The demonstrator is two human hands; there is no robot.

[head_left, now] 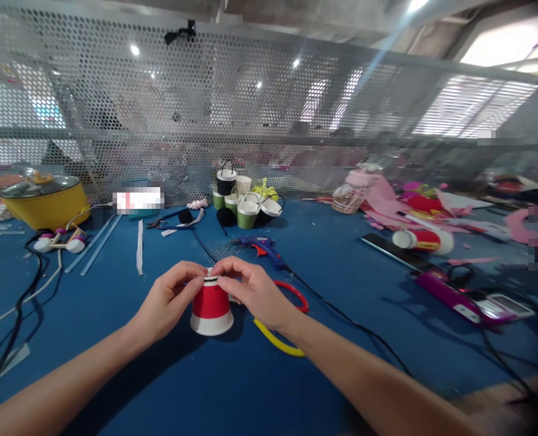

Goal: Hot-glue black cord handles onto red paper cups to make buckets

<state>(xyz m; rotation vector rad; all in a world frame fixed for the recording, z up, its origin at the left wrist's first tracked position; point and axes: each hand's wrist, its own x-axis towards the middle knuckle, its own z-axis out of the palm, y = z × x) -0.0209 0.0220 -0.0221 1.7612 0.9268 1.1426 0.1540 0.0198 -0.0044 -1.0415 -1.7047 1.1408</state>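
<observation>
A red and white paper cup point(211, 301) stands on the blue table with its wider white end down. A thin black line runs around its narrow top. My left hand point(172, 295) is closed at the top left of the cup, thumb and fingers pinching its edge. From the other side, my right hand point(250, 289) grips the same top edge, closed as well. Something small and white shows between the fingertips, too small to name. Just beyond the hands lies a blue glue gun point(263, 247). A red curved strip point(296, 293) and a yellow curved strip point(278, 340) lie beside my right forearm.
Several small paper cups point(247, 213) are grouped at the back, near pliers point(166, 219). A yellow pot point(53, 203) stands at the left. At the right are a phone point(393, 251), a purple device point(459, 300), a white-and-red bottle point(425, 241) and pink scraps. Cables cross the table.
</observation>
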